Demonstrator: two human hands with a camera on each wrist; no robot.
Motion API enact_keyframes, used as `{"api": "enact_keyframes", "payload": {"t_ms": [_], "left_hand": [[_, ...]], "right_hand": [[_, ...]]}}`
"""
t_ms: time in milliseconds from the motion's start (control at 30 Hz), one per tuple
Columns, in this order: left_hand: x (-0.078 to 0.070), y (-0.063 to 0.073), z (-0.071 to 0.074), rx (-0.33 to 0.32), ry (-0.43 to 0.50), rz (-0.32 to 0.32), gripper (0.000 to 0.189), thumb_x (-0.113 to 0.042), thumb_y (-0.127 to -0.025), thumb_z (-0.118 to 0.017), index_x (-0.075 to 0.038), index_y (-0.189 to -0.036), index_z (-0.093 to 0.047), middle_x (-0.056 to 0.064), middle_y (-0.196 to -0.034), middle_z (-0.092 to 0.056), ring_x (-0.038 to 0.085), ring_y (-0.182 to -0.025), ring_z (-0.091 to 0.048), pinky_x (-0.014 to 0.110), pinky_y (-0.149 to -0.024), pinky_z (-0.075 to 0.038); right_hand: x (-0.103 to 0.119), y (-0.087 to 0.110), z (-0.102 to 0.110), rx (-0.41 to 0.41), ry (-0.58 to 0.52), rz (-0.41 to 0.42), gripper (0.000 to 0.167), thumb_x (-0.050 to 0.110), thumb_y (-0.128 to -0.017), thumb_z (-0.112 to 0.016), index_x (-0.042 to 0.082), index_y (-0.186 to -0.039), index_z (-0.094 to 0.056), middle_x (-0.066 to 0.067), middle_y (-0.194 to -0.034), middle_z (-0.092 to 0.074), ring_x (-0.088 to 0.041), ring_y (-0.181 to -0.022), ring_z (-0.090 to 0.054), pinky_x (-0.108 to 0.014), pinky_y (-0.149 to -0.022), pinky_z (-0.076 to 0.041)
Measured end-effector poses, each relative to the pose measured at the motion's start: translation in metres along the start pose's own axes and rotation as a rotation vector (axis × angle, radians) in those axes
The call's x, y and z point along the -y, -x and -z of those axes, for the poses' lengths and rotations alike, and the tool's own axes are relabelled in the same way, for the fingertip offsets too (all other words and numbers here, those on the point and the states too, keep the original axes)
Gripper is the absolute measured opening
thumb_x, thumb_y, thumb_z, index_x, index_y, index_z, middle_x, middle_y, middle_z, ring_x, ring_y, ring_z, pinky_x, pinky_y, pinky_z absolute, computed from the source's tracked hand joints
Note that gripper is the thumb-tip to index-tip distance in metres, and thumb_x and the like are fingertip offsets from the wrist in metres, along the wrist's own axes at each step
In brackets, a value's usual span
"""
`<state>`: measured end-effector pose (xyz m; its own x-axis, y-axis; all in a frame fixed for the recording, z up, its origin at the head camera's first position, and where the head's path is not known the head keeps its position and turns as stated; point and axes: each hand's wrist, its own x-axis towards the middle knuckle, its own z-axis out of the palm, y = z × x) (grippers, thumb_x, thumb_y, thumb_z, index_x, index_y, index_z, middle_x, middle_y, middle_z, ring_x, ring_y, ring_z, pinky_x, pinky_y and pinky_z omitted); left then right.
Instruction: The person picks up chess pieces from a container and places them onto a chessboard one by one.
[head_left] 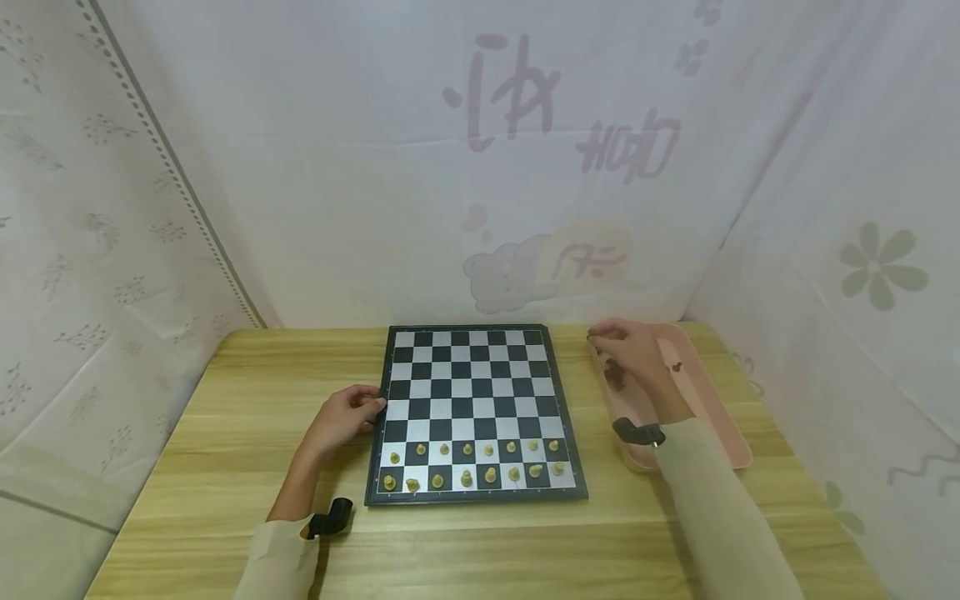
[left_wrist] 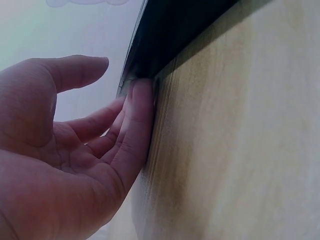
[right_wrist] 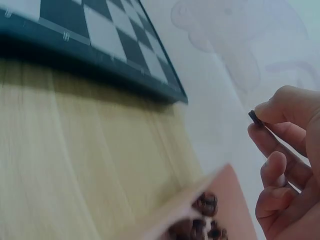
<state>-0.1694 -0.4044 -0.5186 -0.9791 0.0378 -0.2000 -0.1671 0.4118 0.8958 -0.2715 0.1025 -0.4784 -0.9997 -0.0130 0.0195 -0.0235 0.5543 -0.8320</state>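
Note:
A black-and-white chessboard (head_left: pixel 472 385) lies flat on the wooden table, with cream chess pieces (head_left: pixel 467 478) standing in two rows along its near side. At the board's left edge, my left hand (head_left: pixel 341 418) rests with its fingers touching the frame; in the left wrist view the thumb stands apart from it. My right hand (head_left: pixel 633 348) is over the far left part of a pink tray (head_left: pixel 708 383). Thumb and index finger pinch a small dark chess piece (right_wrist: pixel 255 118), mostly hidden by the fingertips. More dark chess pieces (right_wrist: pixel 199 227) lie in the tray.
The wooden table (head_left: pixel 465 554) carries the board in the middle and the tray at the right. Printed white cloth (head_left: pixel 360 183) hangs behind and at both sides. A black wrist device (head_left: pixel 330 518) sits on each forearm.

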Motion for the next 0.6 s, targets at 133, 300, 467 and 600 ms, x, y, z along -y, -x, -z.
{"api": "enact_keyframes", "payload": {"t_ms": [133,300,467,600], "left_hand": [[0.0,0.0,0.0,-0.001,-0.014,0.011,0.046,-0.021,-0.109,-0.067,0.008,-0.144,-0.063,0.023,-0.123,-0.073,0.026,-0.097,-0.075,0.04,-0.085,-0.064],[-0.002,-0.001,-0.001,-0.003,-0.027,0.015,0.046,-0.021,-0.108,-0.068,0.009,-0.143,-0.064,0.025,-0.124,-0.074,0.026,-0.096,-0.075,0.04,-0.084,-0.064],[-0.001,-0.003,-0.003,-0.008,-0.029,0.01,0.044,-0.019,-0.108,-0.067,0.008,-0.142,-0.065,0.023,-0.122,-0.074,0.026,-0.095,-0.074,0.039,-0.083,-0.064],[-0.001,-0.004,-0.003,-0.009,-0.031,-0.001,0.042,-0.014,-0.107,-0.067,0.009,-0.142,-0.066,0.019,-0.114,-0.074,0.026,-0.093,-0.073,0.038,-0.082,-0.064]], "right_hand": [[0.012,-0.006,-0.011,0.003,0.039,0.002,0.03,0.029,-0.104,-0.078,0.009,-0.126,-0.077,-0.02,-0.108,-0.071,-0.032,-0.057,-0.057,-0.045,-0.048,-0.051],[0.025,-0.014,-0.026,-0.007,0.074,0.085,0.024,0.028,-0.102,-0.081,0.011,-0.119,-0.081,-0.011,-0.111,-0.073,-0.023,-0.075,-0.056,-0.033,-0.057,-0.047],[0.034,-0.02,-0.042,0.002,0.074,0.148,0.021,0.023,-0.101,-0.081,0.009,-0.117,-0.081,-0.01,-0.117,-0.077,-0.022,-0.085,-0.061,-0.03,-0.067,-0.049],[0.042,-0.027,-0.053,0.013,0.108,0.155,0.023,0.026,-0.102,-0.08,0.01,-0.117,-0.081,-0.01,-0.121,-0.077,-0.02,-0.086,-0.061,-0.031,-0.067,-0.049]]}}
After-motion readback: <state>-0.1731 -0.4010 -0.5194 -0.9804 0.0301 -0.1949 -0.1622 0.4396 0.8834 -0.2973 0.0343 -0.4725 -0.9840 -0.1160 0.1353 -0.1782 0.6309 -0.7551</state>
